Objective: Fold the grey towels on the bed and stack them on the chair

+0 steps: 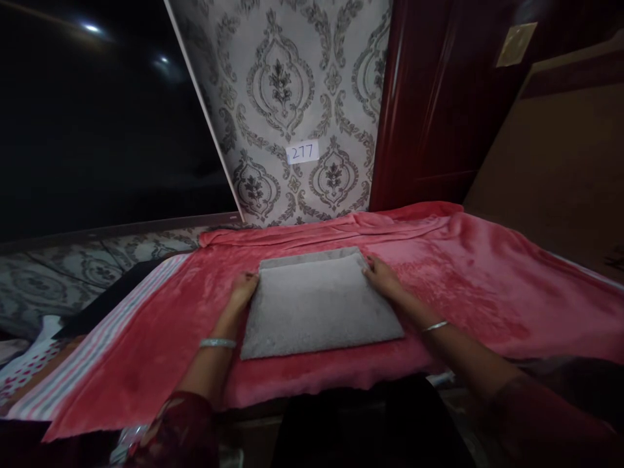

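Note:
A grey, soft-looking folded mat (322, 309) lies flat on a red plush blanket (463, 292). Its upper layer stops short of the far edge, where a strip of the lower layer shows. My left hand (245, 288) is closed on the mat's left edge near the far corner. On the opposite side, my right hand (383, 278) grips the right edge near the other far corner. Some fingertips of both hands are hidden at the mat's edges.
A large dark television screen (107, 117) stands at the left. Behind the blanket is a patterned wall (336, 84) with a paper label (302, 152) reading 277. A dark red door (433, 110) and a brown panel (560, 143) are at the right. Striped cloth (97, 348) lies along the left.

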Demonstrator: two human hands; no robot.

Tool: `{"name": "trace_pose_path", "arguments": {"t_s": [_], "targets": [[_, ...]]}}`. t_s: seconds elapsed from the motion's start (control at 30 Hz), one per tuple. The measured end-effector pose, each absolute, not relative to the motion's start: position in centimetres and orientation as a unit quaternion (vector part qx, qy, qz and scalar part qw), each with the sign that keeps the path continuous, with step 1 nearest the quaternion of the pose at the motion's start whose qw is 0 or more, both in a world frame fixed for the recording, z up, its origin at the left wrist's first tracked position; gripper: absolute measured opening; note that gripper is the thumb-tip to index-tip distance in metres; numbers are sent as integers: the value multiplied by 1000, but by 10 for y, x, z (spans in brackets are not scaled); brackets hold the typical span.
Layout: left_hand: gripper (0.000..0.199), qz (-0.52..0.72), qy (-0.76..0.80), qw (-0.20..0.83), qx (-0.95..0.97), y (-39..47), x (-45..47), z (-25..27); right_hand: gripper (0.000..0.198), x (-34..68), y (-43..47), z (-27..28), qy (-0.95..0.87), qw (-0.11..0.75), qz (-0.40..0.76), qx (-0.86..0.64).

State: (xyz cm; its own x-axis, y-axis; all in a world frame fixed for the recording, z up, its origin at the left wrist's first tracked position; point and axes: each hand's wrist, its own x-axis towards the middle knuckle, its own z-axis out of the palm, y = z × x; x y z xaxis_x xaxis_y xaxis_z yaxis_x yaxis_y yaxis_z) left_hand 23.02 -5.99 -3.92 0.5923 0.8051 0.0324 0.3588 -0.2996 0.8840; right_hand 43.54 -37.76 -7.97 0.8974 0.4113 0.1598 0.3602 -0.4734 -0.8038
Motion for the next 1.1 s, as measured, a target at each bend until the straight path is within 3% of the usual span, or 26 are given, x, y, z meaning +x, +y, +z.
{"name": "trace_pose_path", "arguments": {"t_s": [0.1, 0.2, 0.37, 0.7, 1.1], "targets": [[44, 258, 291, 322, 863, -80, 237, -33, 63, 408, -354, -68, -355, 328, -69, -873], [52, 175, 164, 150, 959, -109, 246, -38, 63, 365, -316, -66, -491, 196, -54, -847], [57, 78, 167, 12, 983, -134, 251, -58, 65, 341, -293, -77, -558, 130, -30, -819], [59, 66, 165, -2, 984, -129, 252, -65, 68, 432, -362, -89, -351, 119, -24, -928], [65, 62, 197, -6, 979, -120, 250, -62, 67, 433, -368, -99, -338, 163, -19, -927]]}}
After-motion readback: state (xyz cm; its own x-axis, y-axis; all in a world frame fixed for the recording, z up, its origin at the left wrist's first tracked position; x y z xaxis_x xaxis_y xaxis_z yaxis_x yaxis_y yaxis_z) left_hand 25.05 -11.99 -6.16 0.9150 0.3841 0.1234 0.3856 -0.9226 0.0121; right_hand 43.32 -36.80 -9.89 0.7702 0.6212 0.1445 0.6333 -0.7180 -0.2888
